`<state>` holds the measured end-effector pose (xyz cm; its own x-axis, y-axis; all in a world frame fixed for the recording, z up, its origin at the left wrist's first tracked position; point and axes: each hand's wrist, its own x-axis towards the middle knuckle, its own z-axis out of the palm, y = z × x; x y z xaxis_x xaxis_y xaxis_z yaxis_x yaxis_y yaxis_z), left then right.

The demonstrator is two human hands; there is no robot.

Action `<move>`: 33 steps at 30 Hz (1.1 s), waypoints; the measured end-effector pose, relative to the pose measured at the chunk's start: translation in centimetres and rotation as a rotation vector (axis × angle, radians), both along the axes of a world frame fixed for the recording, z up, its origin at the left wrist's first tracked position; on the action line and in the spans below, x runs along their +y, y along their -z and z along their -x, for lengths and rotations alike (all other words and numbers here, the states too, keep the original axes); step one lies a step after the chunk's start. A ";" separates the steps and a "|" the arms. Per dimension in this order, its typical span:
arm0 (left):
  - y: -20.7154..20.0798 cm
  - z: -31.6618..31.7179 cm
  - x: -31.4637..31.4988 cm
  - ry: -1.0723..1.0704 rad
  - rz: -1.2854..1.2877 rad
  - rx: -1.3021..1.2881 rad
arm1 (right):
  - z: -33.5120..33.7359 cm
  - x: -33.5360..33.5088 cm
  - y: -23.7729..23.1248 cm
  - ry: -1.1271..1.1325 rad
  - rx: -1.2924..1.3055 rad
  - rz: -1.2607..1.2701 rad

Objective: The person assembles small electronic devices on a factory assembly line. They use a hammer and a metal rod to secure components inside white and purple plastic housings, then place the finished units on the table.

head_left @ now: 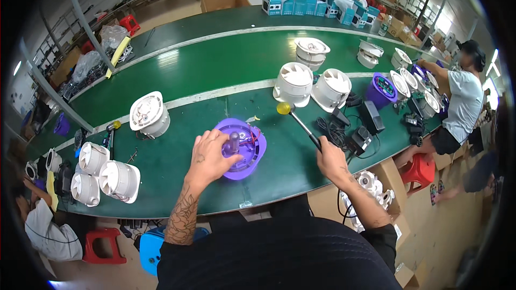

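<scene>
A round purple fan housing (247,167) lies on the green bench in front of me, with red wires at its right inner side. My left hand (208,157) reaches over its left side. Thumb and fingers close around a small purple cylindrical piece (234,143) standing at the housing's middle; its lower end is hard to make out. To the right, my right hand (331,162) grips the handle of a small mallet (305,129). The mallet's yellow head (283,108) points up and left, apart from the housing.
White fan units (294,83) stand ahead; more (119,181) sit at left, beside another mallet (114,125). Black power adapters (371,116) and cables lie right. A green belt (215,56) runs behind. An open carton (395,180) stands below right. Co-workers (465,88) sit at both sides.
</scene>
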<state>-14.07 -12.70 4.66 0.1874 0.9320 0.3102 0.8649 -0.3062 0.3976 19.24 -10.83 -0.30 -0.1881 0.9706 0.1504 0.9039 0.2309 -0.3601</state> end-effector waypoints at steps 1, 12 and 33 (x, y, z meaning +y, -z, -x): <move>-0.5 -0.7 0.0 -0.025 -0.018 -0.029 | 0.0 0.5 1.0 -0.001 -0.019 -0.008; 1.1 -0.4 1.6 0.012 0.032 -0.286 | 2.5 2.3 2.2 -0.054 0.008 -0.225; 5.5 5.3 -5.8 -0.429 0.218 -1.505 | 15.5 5.0 1.8 -0.111 0.825 0.403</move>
<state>-19.39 -18.54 -0.81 -0.4345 0.8825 -0.1802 -0.3428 0.0230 0.9391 3.72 -5.87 -2.09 -0.2669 0.9614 -0.0671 0.3056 0.0184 -0.9520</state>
